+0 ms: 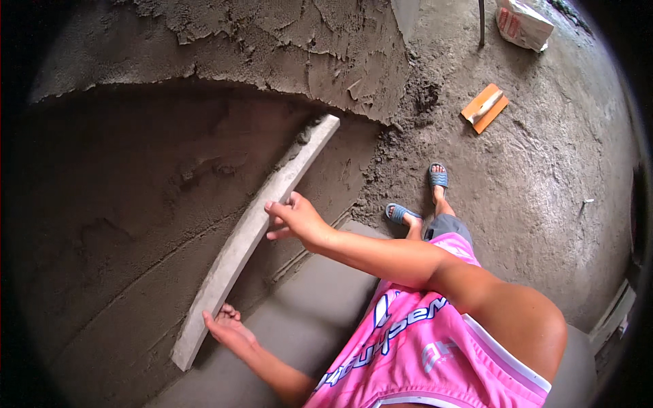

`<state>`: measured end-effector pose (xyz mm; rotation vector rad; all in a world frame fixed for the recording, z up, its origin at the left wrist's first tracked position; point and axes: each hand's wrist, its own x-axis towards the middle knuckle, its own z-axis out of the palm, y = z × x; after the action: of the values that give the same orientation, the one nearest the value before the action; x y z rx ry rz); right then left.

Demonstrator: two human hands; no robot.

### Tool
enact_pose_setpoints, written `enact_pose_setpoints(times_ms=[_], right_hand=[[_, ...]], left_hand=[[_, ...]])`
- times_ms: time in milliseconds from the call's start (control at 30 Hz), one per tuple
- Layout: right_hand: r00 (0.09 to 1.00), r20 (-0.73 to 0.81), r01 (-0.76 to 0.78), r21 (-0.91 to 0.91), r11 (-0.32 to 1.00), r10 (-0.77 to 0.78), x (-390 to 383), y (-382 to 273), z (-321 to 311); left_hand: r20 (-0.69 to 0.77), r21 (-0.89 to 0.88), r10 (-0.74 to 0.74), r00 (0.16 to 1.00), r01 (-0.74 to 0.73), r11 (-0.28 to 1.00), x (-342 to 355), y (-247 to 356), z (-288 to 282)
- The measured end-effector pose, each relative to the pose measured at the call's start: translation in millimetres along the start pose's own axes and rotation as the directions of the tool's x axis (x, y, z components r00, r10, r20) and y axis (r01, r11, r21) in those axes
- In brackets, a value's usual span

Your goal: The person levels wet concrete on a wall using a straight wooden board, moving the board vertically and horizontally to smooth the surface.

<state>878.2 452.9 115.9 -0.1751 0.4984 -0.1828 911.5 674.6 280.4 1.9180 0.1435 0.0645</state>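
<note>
A long, pale grey straightedge (238,255) lies slantwise against a wall of wet grey mortar (122,190). Clumps of mortar cling along its upper edge near the far end. My right hand (299,221) holds it about midway, thumb laid over the bar and fingers bent at its near edge. Lower down, my left hand (231,331) grips near the bar's bottom end, with the thumb on its edge and the fingers curled. Above the straightedge, thicker rough mortar (292,54) ends in a ragged edge.
An orange float (485,109) with a pale handle lies on the mortar-smeared floor (544,183). A white bag or block (524,26) stands at the far right. Fallen mortar (401,146) lines the wall's foot. A smooth grey ledge (306,292) runs beside me.
</note>
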Motion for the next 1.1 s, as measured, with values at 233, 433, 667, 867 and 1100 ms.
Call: enact_pose_setpoints(times_ms=[233, 433, 667, 867, 1100], right_hand=[[0.978, -0.205, -0.043, 0.012, 0.999, 0.044, 37.7, 27.7, -80.7], [0.961, -0.275, -0.030, -0.101, 0.994, 0.001, 78.5, 14.6, -113.1], [0.976, -0.216, -0.053, -0.108, 0.993, 0.028, 67.7, 9.5, -88.8], [0.979, -0.203, -0.006, -0.112, 0.994, -0.017, 53.8, 6.8, -63.1], [0.987, -0.159, -0.018, -0.117, 0.993, -0.001, 39.4, 7.9, -36.9]], left_hand=[[0.035, 0.160, -0.182, 0.983, 0.174, 0.972, -14.9, -63.8, 37.1], [0.097, 0.107, -0.242, 0.965, 0.232, 0.967, -17.2, -104.9, 82.3], [-0.030, 0.020, -0.212, 0.977, 0.212, 0.977, -17.8, -85.8, 76.0], [0.008, 0.038, -0.184, 0.983, 0.184, 0.982, -10.8, -69.9, 53.6], [-0.033, -0.013, -0.122, 0.992, 0.121, 0.993, -9.6, -45.3, 35.7]])
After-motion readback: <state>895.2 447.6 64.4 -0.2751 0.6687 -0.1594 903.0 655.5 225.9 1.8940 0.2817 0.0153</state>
